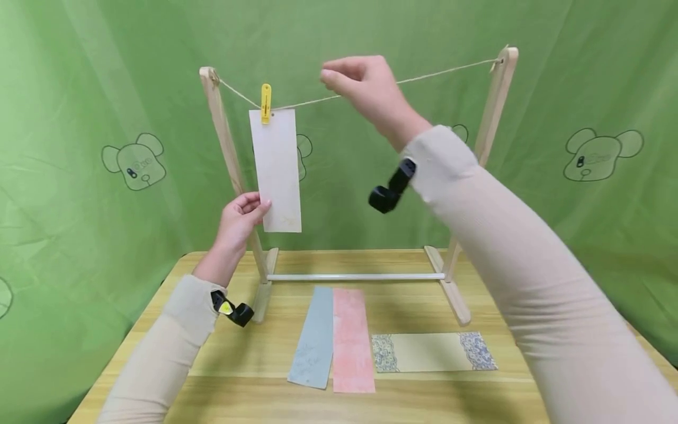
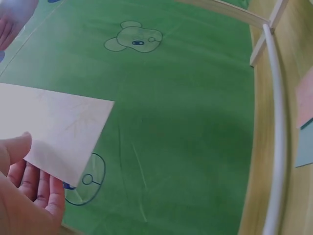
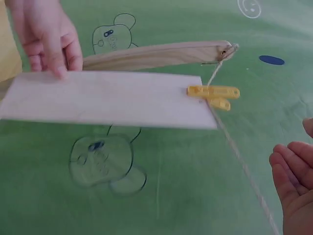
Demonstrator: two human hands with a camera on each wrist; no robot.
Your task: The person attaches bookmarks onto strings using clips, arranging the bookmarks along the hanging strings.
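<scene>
A white paper strip (image 1: pixel 279 171) hangs from the string (image 1: pixel 318 100), held at its top by a yellow clothespin (image 1: pixel 266 103). My left hand (image 1: pixel 239 219) pinches the strip's left edge near the bottom, thumb in front and fingers behind, as the left wrist view shows. Up by the string, to the right of the clothespin, my right hand (image 1: pixel 365 88) is raised with nothing in it. Its fingers (image 3: pixel 298 164) are loosely bent and apart from the thumb in the right wrist view.
The string spans two wooden posts (image 1: pixel 498 106) joined low down by a white rod (image 1: pixel 355 277). On the wooden table (image 1: pixel 238 377) lie a blue strip (image 1: pixel 312 341), a pink strip (image 1: pixel 353 341) and a cream strip with blue patterned ends (image 1: pixel 429 352). Green cloth (image 1: pixel 371 29) hangs behind.
</scene>
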